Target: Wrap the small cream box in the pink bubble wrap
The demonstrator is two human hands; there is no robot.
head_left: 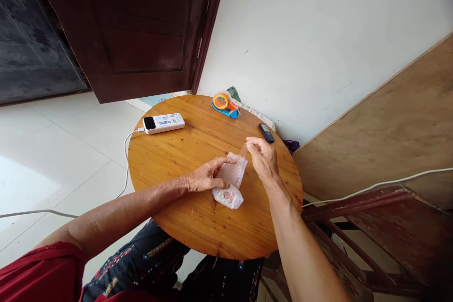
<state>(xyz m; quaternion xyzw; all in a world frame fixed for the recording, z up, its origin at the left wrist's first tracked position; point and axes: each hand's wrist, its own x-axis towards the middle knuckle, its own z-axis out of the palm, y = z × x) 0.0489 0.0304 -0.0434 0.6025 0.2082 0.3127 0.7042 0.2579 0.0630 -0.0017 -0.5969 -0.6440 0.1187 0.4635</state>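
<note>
A small white item (230, 197) with red print, wrapped in clear bubble wrap (236, 170), lies near the middle of the round wooden table. From the left, my left hand (208, 175) holds the wrap, its thumb low on the packet and its index finger stretched over the upper part. My right hand (262, 155) is closed in a pinch just beyond the wrap's upper right corner. Between its thumb and fingertips is a short strip of clear tape (244, 150) that reaches down to the wrap's edge. What the white item is, I cannot make out.
On the round wooden table (198, 231) are an orange and blue tape dispenser (225, 104), a white power bank (164, 123) with a cable (126, 160) running off the left edge, and a dark handheld device (266, 132). A white wall and dark red door (141, 33) stand behind.
</note>
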